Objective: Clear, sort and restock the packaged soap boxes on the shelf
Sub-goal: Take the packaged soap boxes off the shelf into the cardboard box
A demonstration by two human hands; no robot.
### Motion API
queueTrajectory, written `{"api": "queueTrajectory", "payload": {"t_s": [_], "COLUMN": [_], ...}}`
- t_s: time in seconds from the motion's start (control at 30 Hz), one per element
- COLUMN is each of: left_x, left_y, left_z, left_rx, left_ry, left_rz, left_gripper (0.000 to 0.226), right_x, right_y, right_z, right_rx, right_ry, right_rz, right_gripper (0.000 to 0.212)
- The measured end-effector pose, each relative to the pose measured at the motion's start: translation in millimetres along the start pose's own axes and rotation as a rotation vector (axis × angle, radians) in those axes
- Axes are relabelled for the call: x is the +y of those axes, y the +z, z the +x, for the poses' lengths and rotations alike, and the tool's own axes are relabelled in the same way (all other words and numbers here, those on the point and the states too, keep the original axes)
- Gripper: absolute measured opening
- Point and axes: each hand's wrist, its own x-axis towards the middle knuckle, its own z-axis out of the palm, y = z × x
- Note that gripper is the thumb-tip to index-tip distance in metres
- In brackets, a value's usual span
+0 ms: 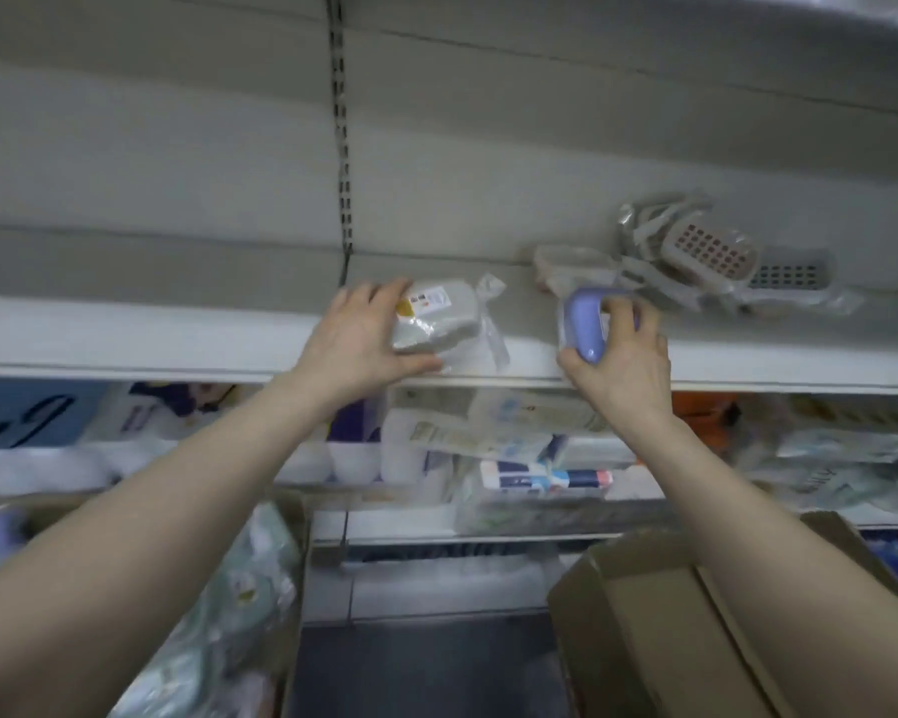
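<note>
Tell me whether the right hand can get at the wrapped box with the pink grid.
Probably not yet: the right hand grips a purple soap box. The way itself looks free; the pink-grid box lies just beyond it on the same shelf.

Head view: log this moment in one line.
left hand grips grey box | right hand grips purple box | both at shelf front

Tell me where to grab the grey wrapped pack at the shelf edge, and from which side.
Take the grey wrapped pack across its firm block, from the front left as the left hand does: its loose wrapper tail trails right and would likely slip.
</note>
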Motion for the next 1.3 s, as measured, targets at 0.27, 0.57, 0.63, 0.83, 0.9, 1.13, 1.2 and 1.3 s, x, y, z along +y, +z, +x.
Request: {"api": "queueTrajectory", "payload": {"t_s": [0.27,0.57,0.63,0.83,0.9,1.13,1.2,1.3], "left_x": [-123,-250,-268,-297,-299,-300,-302,-305], "left_y": [-85,-130,-130,-122,-118,-107,-102,-96], "left_z": [-156,-343,-383,-472,-490,-517,-520,-516], "left_rx": [0.202,0.229,0.227,0.213,0.214,0.165,0.141,0.073], "left_ry": [-0.303,-0.717,-0.822,-1.029,-1.077,-1.106,-1.075,-1.028], "left_rz": [-0.058,0.036,0.042,0.102,0.108,0.105,0.104,0.093], "left_gripper": [0.097,0.102,0.102,0.098,0.096,0.096,0.097,0.102], "right_x": [-127,-246,-271,-338,-358,-402,-401,-387], "right_y": [51,144,169,235,255,309,315,310], "right_z": [-121,-242,-263,-314,-326,-340,-334,-319], "right_rx": [0.009,-0.392,-0.522,-0.801,-0.845,-0.833,-0.843,-0.881], "right_ry": [-0.312,-0.514,-0.542,-0.661,-0.734,-0.901,-0.885,-0.830], "right_rz": [0.183,0.352,0.335,0.321,0.311,0.186,0.126,0.152], "right_gripper": [0.061,0.068,0.069,0.077,0.077,0.072,0.072,0.072]}}
